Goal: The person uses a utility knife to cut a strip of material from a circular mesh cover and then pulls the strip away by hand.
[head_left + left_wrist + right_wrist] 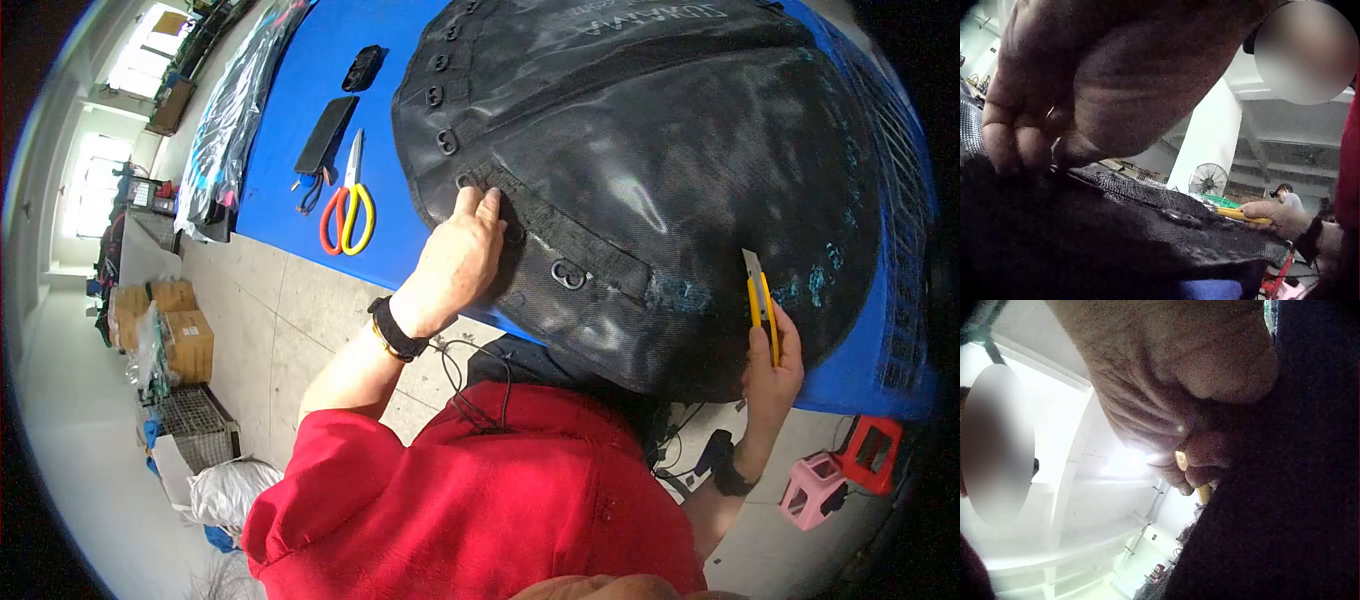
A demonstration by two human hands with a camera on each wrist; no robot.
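A large black woven fabric piece [660, 170] with a row of eyelets lies over the blue table [300, 120]. My left hand [470, 245] rests on its near left edge, fingers curled down onto the black webbing strip [585, 250]; in the left wrist view the fingertips [1019, 147] press the black fabric [1116, 231]. My right hand [772, 365] grips a yellow utility knife [760, 300] at the fabric's near right edge, blade pointing away. The knife [1241, 214] also shows far off in the left wrist view. In the right wrist view the fingers [1200, 465] are curled against dark fabric [1285, 506].
Orange and yellow scissors [348, 205], a black phone [326, 135] and a small black case [362, 67] lie on the blue table to the left. Cardboard boxes [185, 335] and a wire basket [195, 425] stand on the floor at left; pink and red stools [815, 490] at right.
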